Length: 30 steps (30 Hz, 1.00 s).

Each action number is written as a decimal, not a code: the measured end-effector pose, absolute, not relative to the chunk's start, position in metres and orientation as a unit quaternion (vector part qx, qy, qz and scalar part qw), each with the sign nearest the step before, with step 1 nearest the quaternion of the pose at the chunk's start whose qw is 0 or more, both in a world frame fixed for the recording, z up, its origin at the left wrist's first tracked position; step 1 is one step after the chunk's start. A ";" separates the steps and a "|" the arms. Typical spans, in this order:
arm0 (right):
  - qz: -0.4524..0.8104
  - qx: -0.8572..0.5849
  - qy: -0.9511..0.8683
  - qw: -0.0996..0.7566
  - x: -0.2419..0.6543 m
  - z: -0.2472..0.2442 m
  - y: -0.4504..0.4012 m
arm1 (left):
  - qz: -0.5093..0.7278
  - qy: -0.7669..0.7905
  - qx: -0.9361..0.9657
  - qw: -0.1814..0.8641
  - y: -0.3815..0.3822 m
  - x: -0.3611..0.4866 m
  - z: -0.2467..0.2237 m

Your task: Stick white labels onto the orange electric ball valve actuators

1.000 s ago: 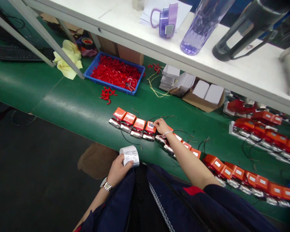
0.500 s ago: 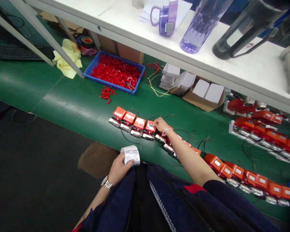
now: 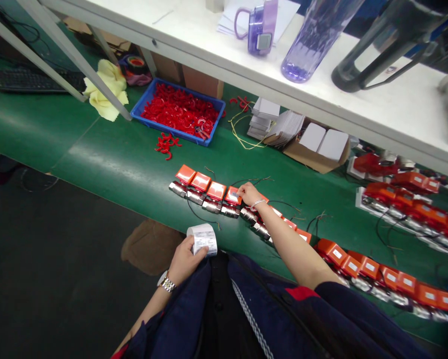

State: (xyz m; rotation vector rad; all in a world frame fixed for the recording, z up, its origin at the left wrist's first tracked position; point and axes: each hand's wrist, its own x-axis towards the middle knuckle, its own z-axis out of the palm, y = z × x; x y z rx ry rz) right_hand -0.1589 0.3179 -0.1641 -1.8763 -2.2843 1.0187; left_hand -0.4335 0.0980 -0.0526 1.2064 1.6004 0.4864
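My left hand (image 3: 184,260) is closed around a roll of printed white labels (image 3: 203,238) near the bench's front edge. Farther up, the pinched fingers of my right hand (image 3: 249,193) are at the top of an orange-topped valve unit (image 3: 231,200), on a small greyish label (image 3: 234,195). To the left of that unit stand several like it, such as one orange-topped unit (image 3: 185,174) at the row's end, with silver metal bodies and loose wires. My right forearm partly covers the units that continue the row to the right.
Finished-looking orange units with white labels (image 3: 369,267) stand at the lower right, more on a white tray (image 3: 358,198). A blue tray (image 3: 134,113) holds red clips. An open carton (image 3: 302,153) holds white boxes. A white shelf (image 3: 194,37) with bottles overhangs the green bench (image 3: 107,159).
Both hands keep almost the same places, the right at the same unit and the left around the roll. The whole view has shifted very slightly.
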 end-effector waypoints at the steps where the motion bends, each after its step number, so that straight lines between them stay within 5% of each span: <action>1: 0.325 -0.601 -0.730 0.007 -0.159 -0.163 0.318 | 0.202 0.667 0.501 0.514 0.098 -0.434 -0.053; 11: 0.314 -0.621 -0.718 0.030 -0.164 -0.154 0.311 | 0.210 0.671 0.481 0.524 0.100 -0.436 -0.054; 21: 0.299 -0.683 -0.648 0.159 -0.185 -0.132 0.288 | 0.292 0.669 0.368 0.576 0.108 -0.433 -0.048; 30: 0.497 -0.495 -0.684 0.199 -0.235 -0.063 0.186 | 0.404 0.628 0.206 0.633 0.118 -0.430 -0.050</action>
